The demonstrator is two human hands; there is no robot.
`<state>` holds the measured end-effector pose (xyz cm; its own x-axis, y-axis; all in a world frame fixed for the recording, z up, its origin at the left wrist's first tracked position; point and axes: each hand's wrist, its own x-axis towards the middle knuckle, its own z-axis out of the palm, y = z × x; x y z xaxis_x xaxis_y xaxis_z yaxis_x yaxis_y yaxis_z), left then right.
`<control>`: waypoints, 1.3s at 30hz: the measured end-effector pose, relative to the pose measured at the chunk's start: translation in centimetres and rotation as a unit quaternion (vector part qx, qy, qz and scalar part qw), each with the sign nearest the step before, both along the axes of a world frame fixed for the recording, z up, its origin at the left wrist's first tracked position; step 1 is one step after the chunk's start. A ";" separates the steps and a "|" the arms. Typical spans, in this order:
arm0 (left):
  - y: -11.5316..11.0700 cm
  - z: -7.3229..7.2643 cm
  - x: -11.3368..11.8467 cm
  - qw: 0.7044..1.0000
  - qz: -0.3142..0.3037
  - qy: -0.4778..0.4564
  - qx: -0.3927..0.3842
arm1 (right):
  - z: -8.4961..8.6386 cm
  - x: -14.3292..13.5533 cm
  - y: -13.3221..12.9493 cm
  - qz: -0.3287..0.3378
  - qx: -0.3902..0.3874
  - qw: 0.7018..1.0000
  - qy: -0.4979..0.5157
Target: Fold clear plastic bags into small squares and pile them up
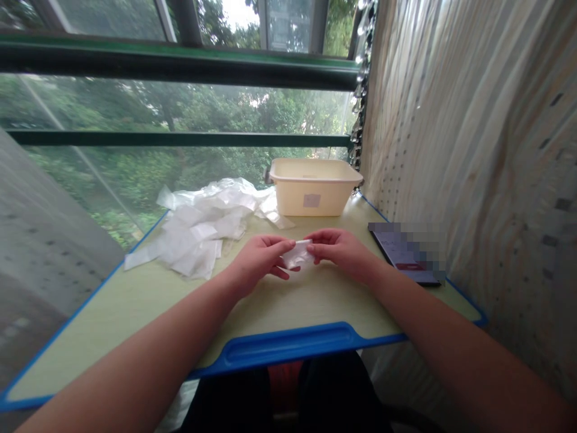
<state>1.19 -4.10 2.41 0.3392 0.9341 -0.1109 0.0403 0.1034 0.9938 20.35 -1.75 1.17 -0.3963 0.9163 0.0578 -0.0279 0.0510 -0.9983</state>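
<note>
Between my two hands is a small clear plastic bag, folded or crumpled to a compact piece, held over the middle of the table. My left hand pinches its left side between thumb and fingers. The right edge is gripped by my right hand, thumb on top. Beyond my left forearm lies a loose heap of thin clear plastic bags, spread over the table's back left. Whether anything is inside the held bag I cannot tell.
A cream plastic bin with a small label stands at the table's back. A tablet or phone with a partly blurred screen lies at the right. The table has a raised blue edge. A window is behind, a curtain at right.
</note>
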 end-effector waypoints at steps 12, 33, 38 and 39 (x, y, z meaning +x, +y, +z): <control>0.0 0.0 -0.2 1.000 0.001 0.018 0.000 | 0.0 -0.2 0.0 0.007 -0.048 0.999 0.000; 0.4 -0.1 -0.9 0.999 -0.015 0.022 -0.046 | -0.1 0.2 0.2 0.010 -0.086 0.996 0.026; 0.4 0.3 -1.1 0.996 -0.052 0.048 -0.045 | -0.1 0.2 0.2 -0.011 -0.105 0.994 0.022; 0.4 0.4 -1.1 0.997 -0.050 0.054 -0.037 | -0.1 0.2 0.1 -0.014 -0.109 0.994 0.019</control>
